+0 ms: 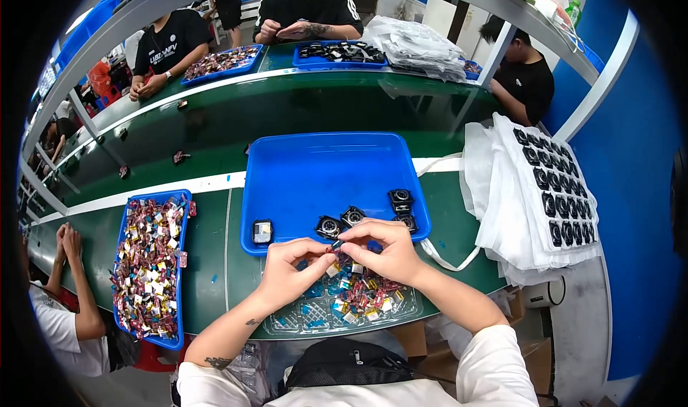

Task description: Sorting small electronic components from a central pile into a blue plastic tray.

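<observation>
My left hand [295, 265] and my right hand [387, 252] meet over the near edge of a blue tray [322, 163]. Their fingertips pinch a small dark and reddish part [335, 246], mostly covered by the fingers. Just beyond them in the tray lie black watch-like cases [329, 226], with others by its right wall. A case with a pale square inside [262, 231] sits in the near left corner. Under my hands, a clear compartmented plastic tray [287, 324] carries a heap of small red, yellow and white electronic parts [365, 292], plus blue bits.
Left stands a blue tray piled with similar small parts [148, 271]. White sheets holding rows of black cases [562, 185] are stacked at right. Beyond runs a green conveyor belt [287, 106] with scattered parts. Co-workers sit opposite and at left; metal frame posts [602, 77] rise around.
</observation>
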{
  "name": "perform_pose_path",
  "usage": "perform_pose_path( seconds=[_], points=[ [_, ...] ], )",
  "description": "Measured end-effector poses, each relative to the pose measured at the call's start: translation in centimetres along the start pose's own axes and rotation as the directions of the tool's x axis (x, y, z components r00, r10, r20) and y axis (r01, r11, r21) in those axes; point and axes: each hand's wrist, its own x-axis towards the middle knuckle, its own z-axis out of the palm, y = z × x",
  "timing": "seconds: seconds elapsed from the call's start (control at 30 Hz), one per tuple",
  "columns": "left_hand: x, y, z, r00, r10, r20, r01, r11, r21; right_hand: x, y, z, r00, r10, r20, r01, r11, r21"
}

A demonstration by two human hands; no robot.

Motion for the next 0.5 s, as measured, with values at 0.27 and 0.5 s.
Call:
perform_pose_path(
  seconds=[0.27, 0.5],
  points=[
    [-0.5, -0.6, 0.0, 0.959, -0.276, 0.064, 0.282, 0.902, -0.328, -0.7, 0.2, 0.7, 0.994, -0.103, -0.039, 0.097, 0.986, -0.133],
    [-0.3, -0.2, -0.7, 0.870, -0.425, 0.251, 0.485, 0.642, -0.594, -0.4, 0.9, 0.1, 0.936, -0.352, 0.009, 0.350, 0.927, -0.134]
  ],
)
